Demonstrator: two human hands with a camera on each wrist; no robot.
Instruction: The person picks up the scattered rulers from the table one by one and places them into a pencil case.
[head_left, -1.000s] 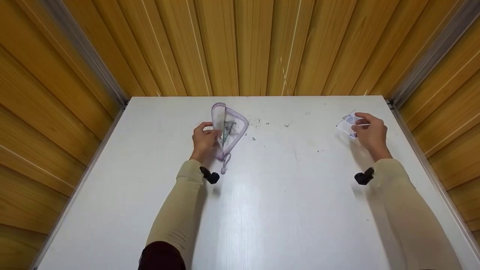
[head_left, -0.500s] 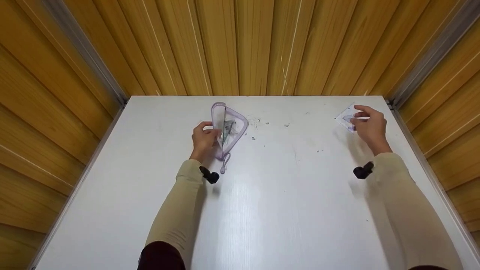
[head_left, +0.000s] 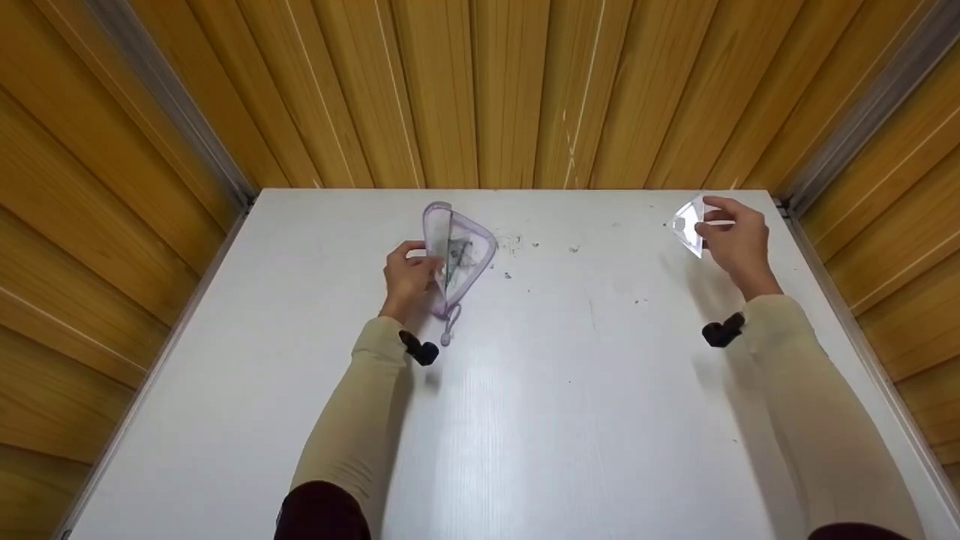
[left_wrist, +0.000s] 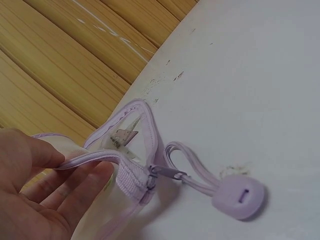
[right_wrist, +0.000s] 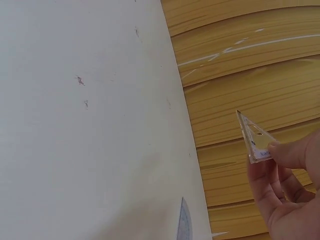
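My left hand [head_left: 409, 274] pinches the near-side edge of a clear zip pouch [head_left: 485, 232] with lilac trim, holding its mouth apart. Through it I see a greyish piece and a green line; in the left wrist view a pinkish piece with marks [left_wrist: 125, 136] lies inside. A lilac cord with a zip-pull toggle [left_wrist: 239, 196] hangs from the pouch's end. At the far right my right hand [head_left: 739, 244] pinches a small clear set square [head_left: 686, 225] between thumb and fingers, raised over the table, its face catching bright light.
A bluish curved piece with scale marks [right_wrist: 184, 222], like a protractor, shows at the bottom of the right wrist view. The white table [head_left: 525, 420] has dark scuffs beyond the pouch. Yellow wood-look panels [head_left: 510, 90] rise behind it and at both sides.
My right hand has moved slightly up and away with the set square, tilting it so that it now shines white. The left hand and pouch stay in place.
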